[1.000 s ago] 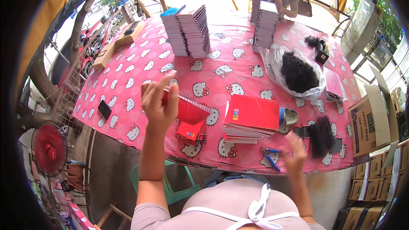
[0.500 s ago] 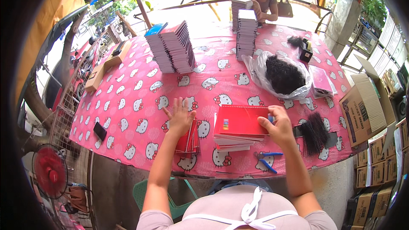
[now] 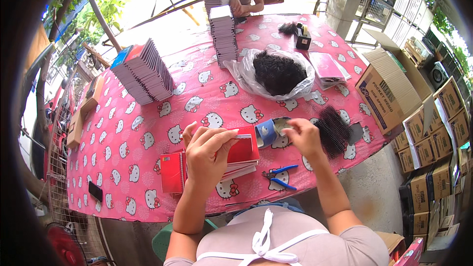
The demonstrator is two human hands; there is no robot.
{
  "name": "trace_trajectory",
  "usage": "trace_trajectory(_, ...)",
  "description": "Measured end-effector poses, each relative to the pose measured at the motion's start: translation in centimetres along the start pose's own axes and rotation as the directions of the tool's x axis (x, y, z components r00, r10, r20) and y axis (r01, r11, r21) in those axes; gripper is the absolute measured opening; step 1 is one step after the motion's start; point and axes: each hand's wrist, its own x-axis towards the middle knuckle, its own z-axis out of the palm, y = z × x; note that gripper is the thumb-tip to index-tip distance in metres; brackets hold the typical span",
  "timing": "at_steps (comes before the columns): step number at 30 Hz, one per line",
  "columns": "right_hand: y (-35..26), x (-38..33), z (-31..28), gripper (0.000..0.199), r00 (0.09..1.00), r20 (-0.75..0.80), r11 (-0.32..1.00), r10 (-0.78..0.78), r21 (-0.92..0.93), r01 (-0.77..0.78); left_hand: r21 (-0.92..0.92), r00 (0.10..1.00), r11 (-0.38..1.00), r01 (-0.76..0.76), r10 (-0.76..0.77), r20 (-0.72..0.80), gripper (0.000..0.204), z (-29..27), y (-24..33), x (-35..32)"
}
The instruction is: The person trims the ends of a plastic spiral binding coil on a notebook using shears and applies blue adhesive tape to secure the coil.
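My left hand (image 3: 208,153) is over a stack of red notebooks (image 3: 242,153), thumb and fingertips pinched at the upper edge of the top one. Left of that wrist lies a second pile of red notebooks (image 3: 172,172), partly covered by my hand. Against the stack's right side rests a blue rounded thing (image 3: 266,133) with a pale inside; its kind is unclear. My right hand (image 3: 306,139) hovers at its right end, fingers curled together; what they hold, if anything, is too small to see. Blue-handled pliers (image 3: 281,177) lie below, jaws toward the stack.
Black spiral coils (image 3: 333,130) lie right of my right hand. Farther off are a plastic bag (image 3: 302,88) of black wire-like material, tall notebook stacks (image 3: 143,74), a tape dispenser (image 3: 302,37) and pink packs (image 3: 327,69). Cartons (image 3: 387,91) stand right; a phone (image 3: 95,191) lies left.
My left hand has gone from lying spread over the left pile to a pinch at the right stack's top edge. My right hand has moved off the stack's corner. The view has swung right.
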Motion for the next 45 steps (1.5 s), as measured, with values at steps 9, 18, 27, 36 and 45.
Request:
trace_trajectory(9, 9.8, -1.8, 0.1, 0.023, 0.979, -0.072, 0.900, 0.188, -0.387, -0.201, -0.060, 0.999, 0.998, 0.015, -0.012, 0.053, 0.012, 0.5, -0.1, 1.2)
trace_trajectory(18, -11.6, 0.8, -4.1, 0.034, 0.929, 0.004, 0.888, -0.370, 0.296, 0.352, -0.072, 1.000, 0.997, 0.000, 0.001, 0.004, 0.011, 1.0, -0.2, 0.7)
trace_trajectory(27, -12.0, 3.5, -5.0, 0.028, 0.852, 0.218, 0.836, -0.476, 0.411, 0.362, -0.069, 1.000, 0.998, 0.012, -0.013, -0.011, 0.010, 1.2, 0.1, 0.4)
trace_trajectory(36, -13.7, 2.6, -4.2, 0.024, 0.818, 0.121, 0.827, -0.562, 0.061, 0.559, -0.067, 1.000, 0.998, 0.011, -0.013, -0.028, 0.019, 1.2, -0.1, 0.3)
trace_trajectory(45, -14.8, 2.2, -3.8, 0.015, 0.828, 0.156, 0.834, -0.538, -0.042, 0.550, -0.063, 0.999, 0.998, 0.031, -0.033, -0.022, 0.025, 1.2, -0.1, 0.1)
